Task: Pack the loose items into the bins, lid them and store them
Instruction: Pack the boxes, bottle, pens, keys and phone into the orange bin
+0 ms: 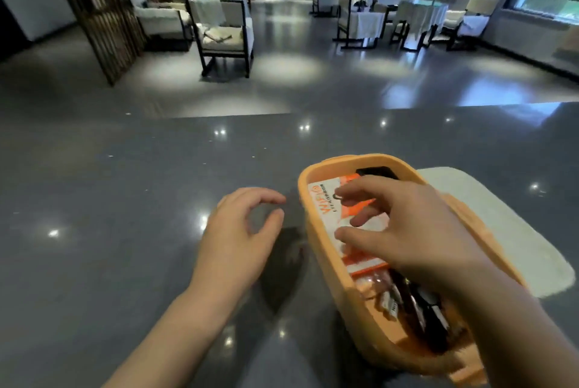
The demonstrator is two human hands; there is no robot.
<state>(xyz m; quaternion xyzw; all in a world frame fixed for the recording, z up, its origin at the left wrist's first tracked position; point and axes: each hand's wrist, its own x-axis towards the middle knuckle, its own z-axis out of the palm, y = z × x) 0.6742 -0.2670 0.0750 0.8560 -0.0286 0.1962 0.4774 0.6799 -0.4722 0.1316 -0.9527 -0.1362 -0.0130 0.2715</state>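
Right grip: my right hand (404, 224) reaches into the orange bin (316, 249) from the near right, palm down, fingers spread and loosely bent over the white and orange packet (326, 209); I cannot tell whether the fingertips pinch it or only touch it.
Left grip: my left hand (238, 237) hovers over the tabletop (125, 215) just left of the bin, holding nothing, thumb and forefinger curved towards each other in a loose ring.
Writing: orange letters run along the packet's left edge, sideways to me; I cannot read them for sure.
Bin contents: the packet lies on top at the far end; a black item (376, 172) shows beyond it, and dark wrapped items (416, 309) fill the near end.
Bin axis: long axis runs from the tabletop's far edge towards its near right corner; unlidded.
Bin place: right half of the tabletop, towards the near edge.
Beside it: a white lid-like panel (507, 231) lies flat on the bin's right, partly under it.
Beyond: grey floor (282, 42), chairs (224, 33) and cloth-covered tables.
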